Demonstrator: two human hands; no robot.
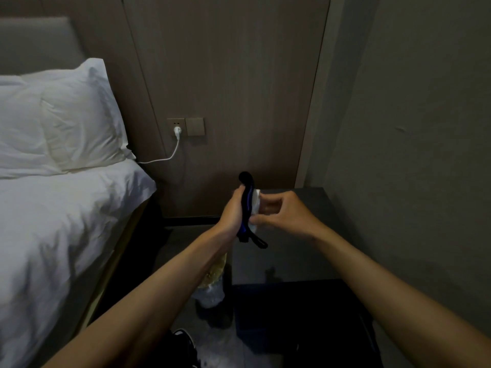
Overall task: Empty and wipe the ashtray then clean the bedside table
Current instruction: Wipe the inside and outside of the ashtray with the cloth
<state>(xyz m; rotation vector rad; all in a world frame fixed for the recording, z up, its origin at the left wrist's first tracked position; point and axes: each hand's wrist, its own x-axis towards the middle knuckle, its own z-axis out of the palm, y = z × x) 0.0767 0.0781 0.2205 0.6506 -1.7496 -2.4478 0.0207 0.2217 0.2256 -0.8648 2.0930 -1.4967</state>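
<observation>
My left hand (pixel 231 211) holds a black ashtray (pixel 247 193) up on its edge, above the left front of the dark bedside table (pixel 300 257). The ashtray shows a blue sheen along its rim. A white tissue (pixel 256 205) lies pressed against the ashtray's right face, and my right hand (pixel 283 213) is closed on it with fingers and thumb. The inside of the ashtray is hidden from this angle.
Below my left forearm stands a waste bin (pixel 212 297) with a pale liner and yellowish rubbish, on the floor between bed and table. The white bed (pixel 58 221) with pillows fills the left. A white charger cable (pixel 170 155) hangs from the wall socket. A grey wall closes the right.
</observation>
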